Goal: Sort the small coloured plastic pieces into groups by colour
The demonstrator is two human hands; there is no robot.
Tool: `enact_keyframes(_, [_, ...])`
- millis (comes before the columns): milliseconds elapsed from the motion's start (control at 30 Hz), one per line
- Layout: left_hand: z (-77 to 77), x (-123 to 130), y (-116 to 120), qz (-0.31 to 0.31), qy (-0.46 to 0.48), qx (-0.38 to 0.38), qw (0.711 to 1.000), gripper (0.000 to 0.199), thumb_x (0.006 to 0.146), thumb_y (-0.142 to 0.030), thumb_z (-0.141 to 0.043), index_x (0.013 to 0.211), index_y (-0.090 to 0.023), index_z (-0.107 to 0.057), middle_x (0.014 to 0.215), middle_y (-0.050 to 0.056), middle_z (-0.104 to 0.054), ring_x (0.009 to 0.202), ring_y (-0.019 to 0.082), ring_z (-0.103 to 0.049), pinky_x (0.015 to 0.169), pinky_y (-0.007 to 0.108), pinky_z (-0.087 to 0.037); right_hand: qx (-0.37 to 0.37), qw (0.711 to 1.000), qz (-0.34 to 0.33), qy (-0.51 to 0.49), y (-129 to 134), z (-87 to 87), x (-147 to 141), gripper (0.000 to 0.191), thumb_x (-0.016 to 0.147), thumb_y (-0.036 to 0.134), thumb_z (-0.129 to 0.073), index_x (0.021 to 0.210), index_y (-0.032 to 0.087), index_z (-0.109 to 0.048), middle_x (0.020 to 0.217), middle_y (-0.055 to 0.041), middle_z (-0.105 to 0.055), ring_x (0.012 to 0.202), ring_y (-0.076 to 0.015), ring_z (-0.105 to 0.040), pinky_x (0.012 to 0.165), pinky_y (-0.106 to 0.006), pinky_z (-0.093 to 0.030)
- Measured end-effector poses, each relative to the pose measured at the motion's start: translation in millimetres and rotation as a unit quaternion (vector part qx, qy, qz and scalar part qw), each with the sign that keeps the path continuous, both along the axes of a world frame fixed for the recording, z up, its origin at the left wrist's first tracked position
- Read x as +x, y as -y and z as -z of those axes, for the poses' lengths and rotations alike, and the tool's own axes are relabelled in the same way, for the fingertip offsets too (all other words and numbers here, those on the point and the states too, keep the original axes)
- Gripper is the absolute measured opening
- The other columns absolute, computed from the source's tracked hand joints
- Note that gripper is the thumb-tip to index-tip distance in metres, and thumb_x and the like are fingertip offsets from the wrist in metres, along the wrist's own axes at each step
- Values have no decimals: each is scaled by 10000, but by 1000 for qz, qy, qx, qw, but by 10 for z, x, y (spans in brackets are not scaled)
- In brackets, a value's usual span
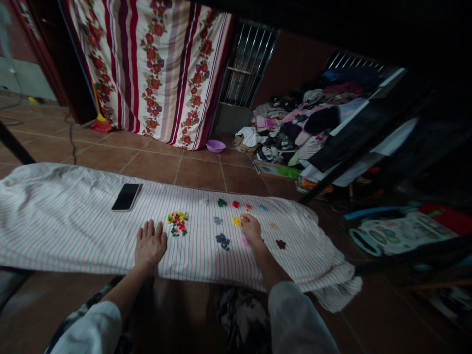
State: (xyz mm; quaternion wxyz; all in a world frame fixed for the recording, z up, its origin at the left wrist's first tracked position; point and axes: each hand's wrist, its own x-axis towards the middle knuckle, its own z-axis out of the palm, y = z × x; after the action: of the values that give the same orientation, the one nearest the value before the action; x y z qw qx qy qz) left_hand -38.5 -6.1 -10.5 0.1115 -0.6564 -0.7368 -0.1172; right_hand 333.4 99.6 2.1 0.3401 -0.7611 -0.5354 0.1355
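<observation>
My left hand [150, 244] lies flat on a striped cloth [92, 236], fingers stretched out and holding nothing. Just right of its fingertips is a mixed pile of small red, yellow and green pieces [178, 223]. My right hand [251, 228] is pinched closed at the edge of a small yellow pile [236, 221]; what sits between its fingertips is too small to make out. Around it are little single-colour piles: green [221, 202], red [235, 204], orange [248, 207], blue [263, 207], light grey [217, 220], dark grey [222, 241] and dark red [280, 244]. My right hand partly covers a pink pile [245, 241].
A phone [126, 197] lies on the cloth to the left. Beyond the cloth are a tiled floor, a purple basin [216, 146], a floral curtain [155, 73] and a heap of clothes [295, 123]. Dark frame bars [328, 182] cross the right side.
</observation>
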Motion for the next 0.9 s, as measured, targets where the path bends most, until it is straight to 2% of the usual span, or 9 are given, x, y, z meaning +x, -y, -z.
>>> enact_keyframes(200, [-8,-1,4,3,-5,5,1000,502,887,-359,-353,1305,-130,-510,1369,209,-487,1310,334,-403,1056,477,-317,-29,999,8,-17,-61,138,72,272,696,198,-483,831,201,-720,831,-52,-714,772,-183,-653,723,-276,-490])
enact_keyframes(367, [-15,8,4,-3,-7,-2,1000,494,888,-353,-358,1306,-136,-507,1371,203,-487,1306,334,-409,1058,479,-315,-42,999,2,-33,-90,213,67,296,700,170,-472,859,198,-719,888,-43,-718,849,-171,-658,776,-252,-491])
enact_keyframes(600, [-18,9,6,-2,-2,-6,1000,494,891,-354,-362,1314,-140,-501,1382,207,-474,1321,331,-390,1066,474,-301,-32,999,-15,-27,-68,201,62,342,730,165,-459,955,210,-713,969,-43,-714,928,-172,-651,848,-267,-484])
enact_keyframes(900, [-31,11,8,-2,5,-8,1000,492,889,-348,-363,1313,-140,-502,1387,211,-468,1324,328,-388,1067,474,-297,-23,997,-33,-68,-75,224,28,402,763,156,-402,1059,205,-670,970,-46,-707,927,-160,-652,837,-271,-488])
